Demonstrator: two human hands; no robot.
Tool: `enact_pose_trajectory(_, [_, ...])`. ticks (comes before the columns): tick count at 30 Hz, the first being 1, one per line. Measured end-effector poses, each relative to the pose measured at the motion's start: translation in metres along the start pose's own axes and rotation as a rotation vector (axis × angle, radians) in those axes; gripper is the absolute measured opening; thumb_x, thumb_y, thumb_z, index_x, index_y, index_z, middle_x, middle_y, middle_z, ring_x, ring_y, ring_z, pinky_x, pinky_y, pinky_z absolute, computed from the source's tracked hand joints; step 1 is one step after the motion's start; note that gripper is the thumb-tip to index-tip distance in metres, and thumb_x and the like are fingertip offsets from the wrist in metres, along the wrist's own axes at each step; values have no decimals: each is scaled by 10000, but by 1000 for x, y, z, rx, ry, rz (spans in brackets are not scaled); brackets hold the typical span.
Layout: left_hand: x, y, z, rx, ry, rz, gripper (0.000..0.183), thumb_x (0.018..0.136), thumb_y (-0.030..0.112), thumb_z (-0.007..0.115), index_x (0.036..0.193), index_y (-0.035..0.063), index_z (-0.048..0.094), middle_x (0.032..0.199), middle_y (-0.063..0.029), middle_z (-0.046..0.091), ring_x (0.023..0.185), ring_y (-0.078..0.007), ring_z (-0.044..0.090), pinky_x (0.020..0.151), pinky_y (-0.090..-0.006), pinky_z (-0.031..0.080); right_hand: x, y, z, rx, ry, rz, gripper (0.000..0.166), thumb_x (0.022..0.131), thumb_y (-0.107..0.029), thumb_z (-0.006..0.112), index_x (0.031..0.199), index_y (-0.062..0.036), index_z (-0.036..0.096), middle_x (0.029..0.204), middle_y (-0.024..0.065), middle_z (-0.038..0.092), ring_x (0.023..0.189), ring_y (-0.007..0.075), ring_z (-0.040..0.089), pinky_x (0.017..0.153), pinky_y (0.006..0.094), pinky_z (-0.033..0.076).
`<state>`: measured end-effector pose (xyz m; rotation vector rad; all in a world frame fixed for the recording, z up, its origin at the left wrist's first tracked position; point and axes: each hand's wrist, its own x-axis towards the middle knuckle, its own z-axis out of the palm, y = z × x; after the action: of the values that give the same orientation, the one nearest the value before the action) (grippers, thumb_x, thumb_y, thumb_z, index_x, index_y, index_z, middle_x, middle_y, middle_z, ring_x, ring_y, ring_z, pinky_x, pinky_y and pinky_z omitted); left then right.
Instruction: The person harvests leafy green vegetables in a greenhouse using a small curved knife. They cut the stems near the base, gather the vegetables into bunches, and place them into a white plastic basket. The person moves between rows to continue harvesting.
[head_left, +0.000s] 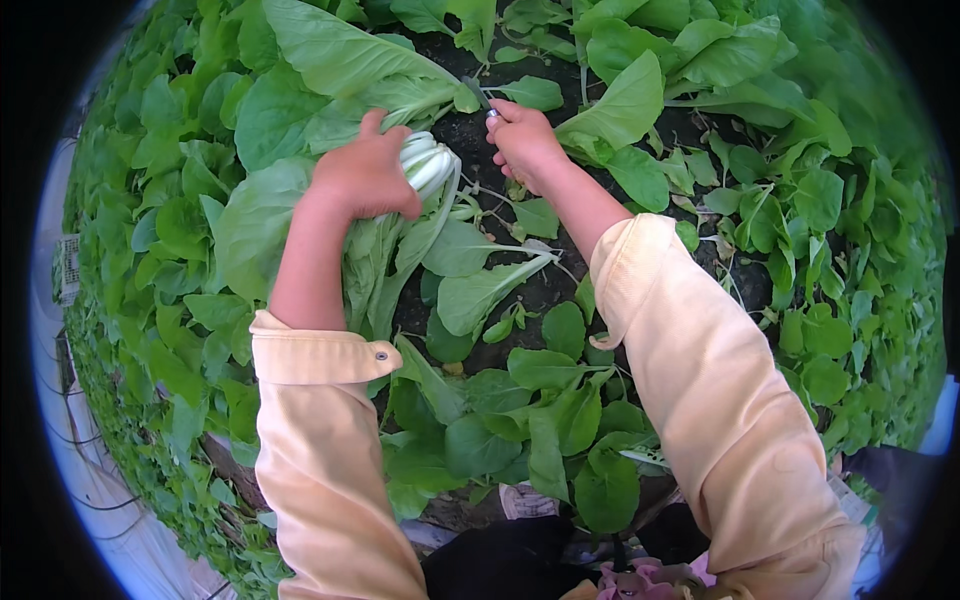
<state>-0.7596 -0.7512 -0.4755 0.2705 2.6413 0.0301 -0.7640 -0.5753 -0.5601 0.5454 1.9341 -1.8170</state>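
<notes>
My left hand (364, 171) grasps a cut head of leafy greens with pale stalks (428, 165), its base turned to the right. The broad leaves of this head (262, 217) spread out to the left, partly under my wrist. In my right hand (523, 144) is a small knife (475, 93), its blade pointing up and to the left over the soil. Most of the knife's handle is hidden by my fingers. Just left of the blade, the stems of another large-leaved plant (420, 94) reach towards the ground.
Dark soil (469, 139) shows between the plants. Loose leaves (491, 289) lie below my hands. Dense leafy plants (180, 262) grow on the left, with more greens (814, 225) on the right. A plastic crate (69, 268) stands at the far left, near pale sheeting (120, 517).
</notes>
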Motion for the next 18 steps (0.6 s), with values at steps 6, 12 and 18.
enact_pose_trajectory(6, [-2,7,12,8,48,-23,892,471,293,726,1298,91,462,1449,-124,294,1087,-303,571,916,-380,457,3,-5,14,9,-1,52,416,942,-196,456,1356,-173,425,816,19,506,591,113,443,488,277,403])
enact_pose_trajectory(12, [-14,11,9,-63,131,-48,854,495,286,714,1287,76,475,1412,-86,368,1057,-287,586,891,-380,464,-6,48,16,-117,156,-205,367,890,-143,489,1250,-77,513,845,101,572,731,223,526,630,326,423])
enact_pose_trajectory(18, [-97,26,-11,-393,277,195,852,481,208,744,1280,85,477,1373,-99,403,1068,-319,563,913,-368,443,-104,49,-34,-231,358,-451,525,895,-337,532,1320,-45,432,1233,211,511,1124,331,508,922,375,417])
